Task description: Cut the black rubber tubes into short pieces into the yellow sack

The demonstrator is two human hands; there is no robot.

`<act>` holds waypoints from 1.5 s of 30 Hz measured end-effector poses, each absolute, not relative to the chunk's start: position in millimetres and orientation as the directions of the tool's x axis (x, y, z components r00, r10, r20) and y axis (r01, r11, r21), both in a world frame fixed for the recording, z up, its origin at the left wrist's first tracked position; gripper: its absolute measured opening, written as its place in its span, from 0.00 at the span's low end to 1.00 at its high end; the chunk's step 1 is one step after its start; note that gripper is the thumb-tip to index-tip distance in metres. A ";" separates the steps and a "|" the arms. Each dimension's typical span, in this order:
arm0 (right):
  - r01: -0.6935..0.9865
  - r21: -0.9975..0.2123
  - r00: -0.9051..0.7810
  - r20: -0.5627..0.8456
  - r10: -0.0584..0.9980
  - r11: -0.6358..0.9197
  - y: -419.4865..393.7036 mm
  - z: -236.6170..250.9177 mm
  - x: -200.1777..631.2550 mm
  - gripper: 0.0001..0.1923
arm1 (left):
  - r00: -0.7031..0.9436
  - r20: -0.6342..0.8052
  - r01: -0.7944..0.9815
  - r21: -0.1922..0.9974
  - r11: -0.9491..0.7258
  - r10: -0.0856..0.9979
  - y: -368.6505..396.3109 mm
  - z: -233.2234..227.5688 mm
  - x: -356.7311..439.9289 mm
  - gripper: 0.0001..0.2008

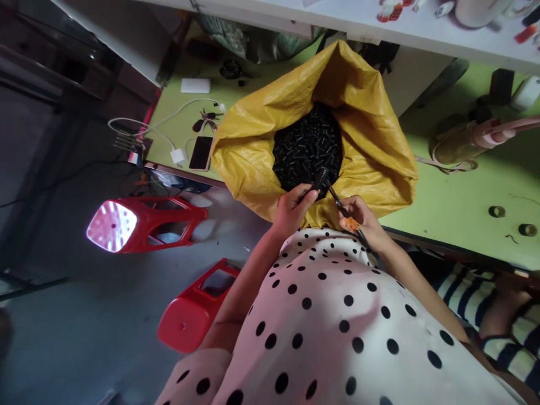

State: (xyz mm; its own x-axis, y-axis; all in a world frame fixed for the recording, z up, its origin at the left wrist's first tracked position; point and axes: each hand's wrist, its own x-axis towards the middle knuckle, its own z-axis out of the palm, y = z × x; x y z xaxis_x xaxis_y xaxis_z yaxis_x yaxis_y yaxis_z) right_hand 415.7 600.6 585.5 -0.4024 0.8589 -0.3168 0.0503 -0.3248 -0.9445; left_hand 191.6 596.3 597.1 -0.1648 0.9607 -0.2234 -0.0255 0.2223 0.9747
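Black cylindrical part (pixel 320 179) is sitting pinched between the fingertips of the left hand (pixel 293 205), just above the near lip of the yellow woven sack (pixel 261 132). It is appearing small, rigid and light; a fingertip grip along its ribbed side is judged adequate, though a smooth plastic surface may be slipping under loose pressure. Right hand (pixel 363 216) is closing around a slim tool (pixel 343 211) with an orange piece (pixel 352 224) on its handle, its tip pointing toward the part, nearly touching. Both hands are working close together in front of the spotted garment. Behind them, the sack is holding a heap of like black pieces (pixel 307 146) on the green table (pixel 455 197).
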 end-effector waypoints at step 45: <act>0.195 -0.945 -0.443 -0.323 0.836 -0.261 619.8 575.0 404.2 0.32 | 0.181 -0.261 0.417 0.894 0.167 0.948 614.7 577.7 157.0 0.20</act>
